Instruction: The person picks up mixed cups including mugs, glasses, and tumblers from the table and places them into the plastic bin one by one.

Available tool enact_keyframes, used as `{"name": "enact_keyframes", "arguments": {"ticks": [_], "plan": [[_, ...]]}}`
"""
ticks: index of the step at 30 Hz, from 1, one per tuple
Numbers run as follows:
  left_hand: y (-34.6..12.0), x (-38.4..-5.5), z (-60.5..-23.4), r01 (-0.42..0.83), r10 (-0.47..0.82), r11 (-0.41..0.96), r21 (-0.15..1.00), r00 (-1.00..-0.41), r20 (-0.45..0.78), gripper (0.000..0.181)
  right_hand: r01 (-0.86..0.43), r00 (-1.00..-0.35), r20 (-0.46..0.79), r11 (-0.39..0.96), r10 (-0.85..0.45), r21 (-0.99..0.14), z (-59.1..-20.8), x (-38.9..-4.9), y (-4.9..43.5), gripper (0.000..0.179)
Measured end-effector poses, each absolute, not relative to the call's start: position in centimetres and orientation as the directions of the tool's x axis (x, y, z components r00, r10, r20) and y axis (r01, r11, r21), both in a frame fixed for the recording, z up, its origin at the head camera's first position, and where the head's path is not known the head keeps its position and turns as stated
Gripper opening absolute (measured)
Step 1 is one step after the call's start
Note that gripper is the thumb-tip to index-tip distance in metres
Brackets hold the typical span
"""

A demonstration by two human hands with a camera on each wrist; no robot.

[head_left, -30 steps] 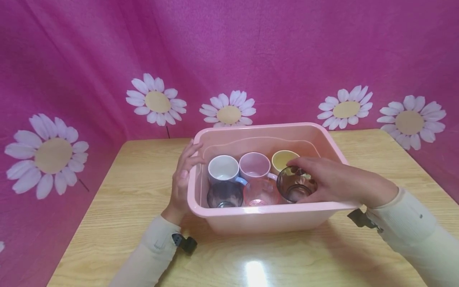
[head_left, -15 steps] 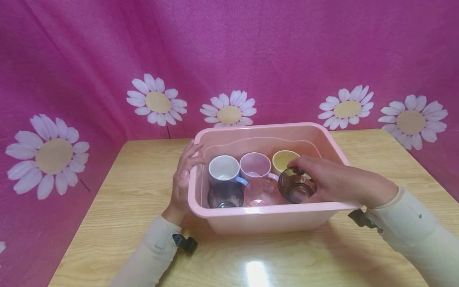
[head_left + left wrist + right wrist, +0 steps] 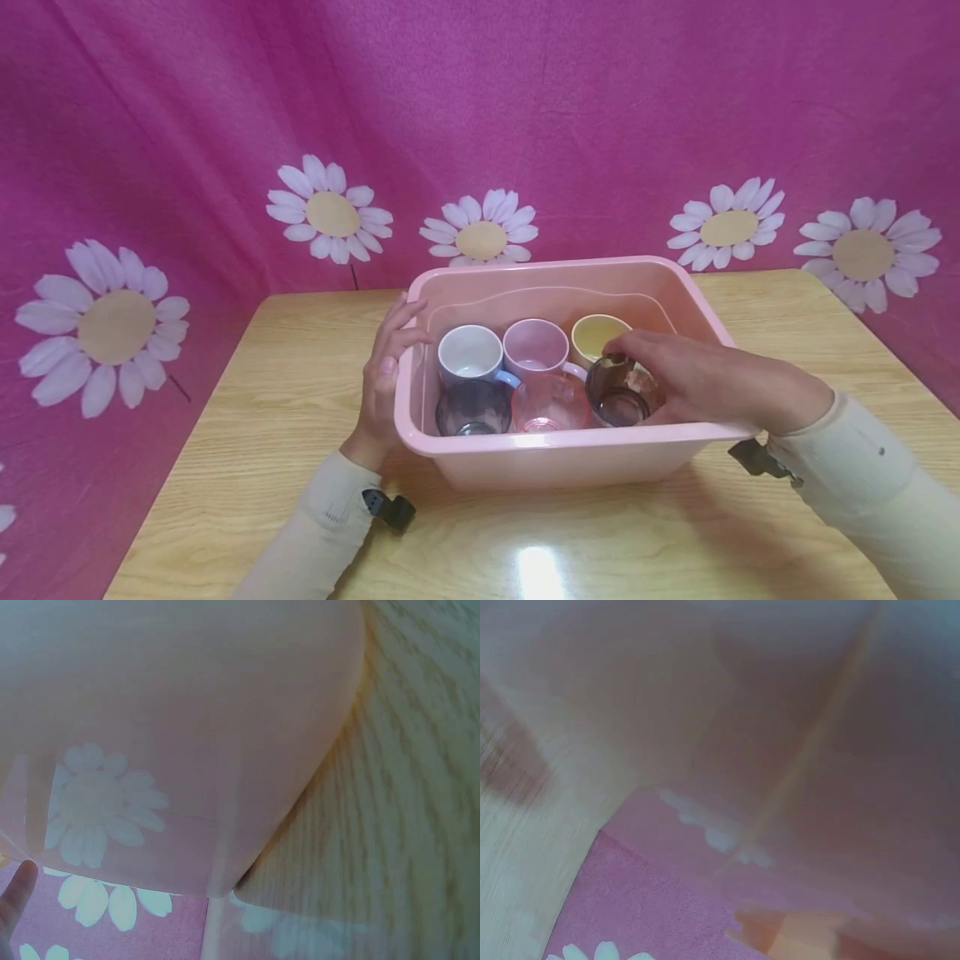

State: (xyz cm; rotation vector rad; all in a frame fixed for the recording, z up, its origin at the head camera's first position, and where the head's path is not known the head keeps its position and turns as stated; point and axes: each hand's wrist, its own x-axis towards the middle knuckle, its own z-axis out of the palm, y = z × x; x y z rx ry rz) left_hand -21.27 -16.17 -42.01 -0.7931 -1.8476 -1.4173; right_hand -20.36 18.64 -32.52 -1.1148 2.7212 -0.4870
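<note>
In the head view a pink plastic basin (image 3: pixel 555 460) stands on the wooden table. My left hand (image 3: pixel 381 385) holds its left rim, with fingertips over the edge. My right hand (image 3: pixel 701 379) reaches over the right side into the basin and grips a brown glass cup (image 3: pixel 621 406), tilted, at the front right inside. Behind that cup is a yellow cup (image 3: pixel 596 335), partly covered by the right hand. Beside it in the front row are a clear pink glass cup (image 3: pixel 551 404) and a dark grey glass cup (image 3: pixel 474 408). The right-hand fingers inside the basin are mostly hidden.
A white mug (image 3: pixel 469 354) with a blue handle and a pink mug (image 3: pixel 535 346) sit in the basin's back row. A magenta cloth (image 3: pixel 600 125) with daisies hangs behind the wooden table (image 3: pixel 300 375). The left wrist view is mostly filled by the basin's side wall (image 3: pixel 187 712).
The brown glass cup has shifted slightly to the right and turned in my right hand's grip. The left hand stays on the basin's rim, and the other cups keep their places.
</note>
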Motion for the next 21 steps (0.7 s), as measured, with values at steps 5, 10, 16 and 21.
{"name": "enact_keyframes", "arguments": {"ticks": [5, 10, 16, 21], "plan": [[-16.13, -21.2, -41.91, 0.786, 0.068, 0.223, 0.577, -0.603, 0.795, 0.043, -0.664, -0.713, -0.008, 0.679, -0.701, -0.314, -32.57, -20.29, 18.58, 0.071], [-16.06, -21.2, -41.91, 0.787, 0.063, 0.227, 0.574, -0.6, 0.798, 0.043, -0.684, -0.705, 0.019, 0.672, -0.709, -0.284, -32.64, -20.3, 18.51, 0.07], [-16.1, -21.24, -41.99, 0.785, 0.061, 0.227, 0.577, -0.603, 0.796, 0.043, -0.723, -0.677, 0.052, 0.649, -0.734, -0.236, -32.69, -20.25, 18.64, 0.072], [-16.17, -21.28, -41.95, 0.794, 0.066, 0.228, 0.563, -0.589, 0.805, 0.043, -0.729, -0.673, 0.046, 0.651, -0.738, -0.213, -32.67, -20.28, 18.71, 0.073]]}}
